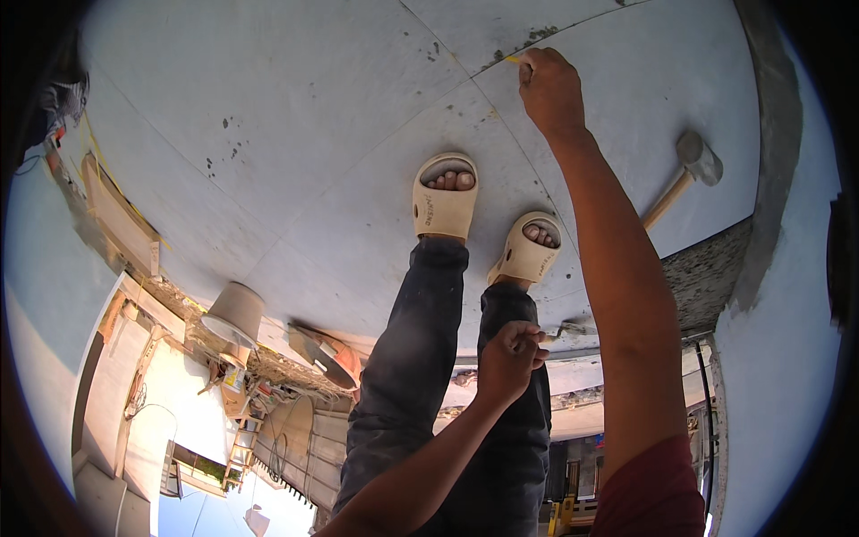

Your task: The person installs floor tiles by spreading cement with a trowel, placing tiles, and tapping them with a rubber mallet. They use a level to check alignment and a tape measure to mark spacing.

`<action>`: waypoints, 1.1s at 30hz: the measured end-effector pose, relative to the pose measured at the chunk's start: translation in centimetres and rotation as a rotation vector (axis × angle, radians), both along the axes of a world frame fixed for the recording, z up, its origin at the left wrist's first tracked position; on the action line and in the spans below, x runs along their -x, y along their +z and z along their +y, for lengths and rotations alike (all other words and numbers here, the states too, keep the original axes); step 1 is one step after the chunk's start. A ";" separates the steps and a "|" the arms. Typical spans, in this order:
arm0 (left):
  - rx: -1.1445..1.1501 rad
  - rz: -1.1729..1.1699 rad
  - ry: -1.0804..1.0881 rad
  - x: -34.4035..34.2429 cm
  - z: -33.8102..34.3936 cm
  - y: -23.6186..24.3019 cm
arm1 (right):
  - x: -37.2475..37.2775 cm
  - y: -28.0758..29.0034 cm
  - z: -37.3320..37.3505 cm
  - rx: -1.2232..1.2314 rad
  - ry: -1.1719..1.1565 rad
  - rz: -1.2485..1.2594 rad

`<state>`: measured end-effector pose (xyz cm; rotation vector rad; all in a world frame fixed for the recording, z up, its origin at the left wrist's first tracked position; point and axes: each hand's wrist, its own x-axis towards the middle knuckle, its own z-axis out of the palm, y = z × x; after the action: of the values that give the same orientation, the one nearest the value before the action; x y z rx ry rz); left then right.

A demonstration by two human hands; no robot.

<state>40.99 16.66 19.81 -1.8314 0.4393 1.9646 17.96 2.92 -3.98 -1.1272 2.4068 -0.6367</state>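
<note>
My right hand [553,94] reaches far forward, its fingers closed on a thin yellow piece [513,59] whose kind I cannot make out. Its tip is at a joint between large pale floor tiles [340,107], close to where the joints cross. Held low in front of my right leg, my left hand [510,361] is closed around the light handle of a small trowel-like tool [573,329] with a greyish, dirty blade. Dark specks of mortar [541,34] lie along the joint beyond my right hand.
A rubber mallet [700,159] with a wooden handle lies right of my right forearm. My feet in beige slides [446,201] stand on the tiles. At left are a pale bucket [234,313] and a long board [121,219]. A rough unfinished strip [711,273] borders the tiles at right.
</note>
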 end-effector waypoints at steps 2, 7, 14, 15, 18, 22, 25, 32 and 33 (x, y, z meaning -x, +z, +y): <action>-0.003 0.004 -0.011 0.1 -0.2 0.1 | -0.3 0.2 -0.8 -0.051 0.032 -0.015; 0.010 -0.058 -0.009 1.2 -1.2 0.3 | -0.4 -0.8 -1.6 -0.186 0.043 -0.008; 0.150 -0.066 0.020 0.6 -2.2 -0.5 | -3.5 9.5 6.1 -0.325 -0.061 -0.940; 0.177 -0.079 0.008 0.4 -2.4 -0.7 | -4.2 10.9 8.2 -0.373 0.020 -1.156; 0.191 -0.087 -0.047 -0.1 -2.3 -1.4 | -5.4 15.4 13.6 -0.467 -0.003 -1.629; 0.206 -0.068 -0.075 -0.2 -2.0 -1.6 | -7.2 17.2 18.2 -0.428 -0.130 -1.525; 0.247 -0.017 -0.061 0.5 -2.4 -1.5 | -6.0 17.7 18.6 -0.471 -0.144 -1.505; 0.358 0.194 -0.259 3.4 -4.9 -4.6 | -4.5 16.2 20.9 -0.161 -0.446 -1.722; 0.471 0.247 -0.351 4.5 -5.3 -5.8 | -3.5 15.6 20.9 -0.130 -0.533 -1.666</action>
<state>36.53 11.38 14.04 -1.6113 1.3010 1.9489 21.48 23.85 11.65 0.2673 1.1247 -0.9676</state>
